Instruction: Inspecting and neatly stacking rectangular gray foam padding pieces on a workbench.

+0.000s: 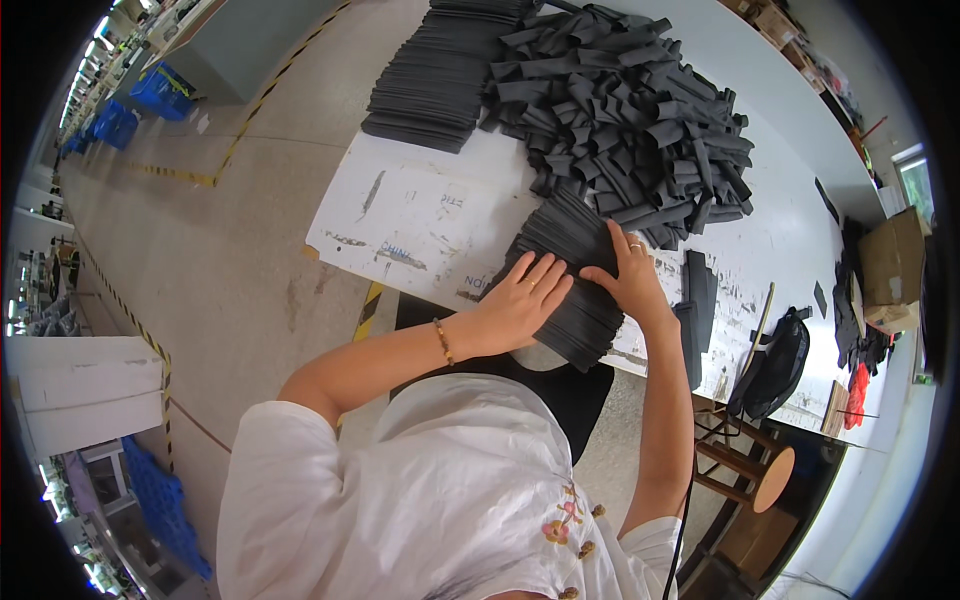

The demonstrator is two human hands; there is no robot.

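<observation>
A row of dark grey fabric strips (572, 232), packed tightly edge to edge, lies at the near edge of the white table, its near end reaching over the edge towards me. My left hand (522, 300) rests across its left side, fingers close together on top and thumb out of sight. From the right, my right hand (632, 275) clasps the same strips, its thumb on top and its fingers along the right side. The strips sit between both hands. Just beyond them spreads a loose heap of similar dark strips (625, 120).
Neatly stacked strips (440, 75) lie at the table's far left. A few flat dark pieces (698, 305) lie right of my right hand. Further right are a black bag (778, 365) and a wooden stool (772, 480). The white tabletop (385, 210) shows scuffs. Blue bins (163, 92) stand across the floor.
</observation>
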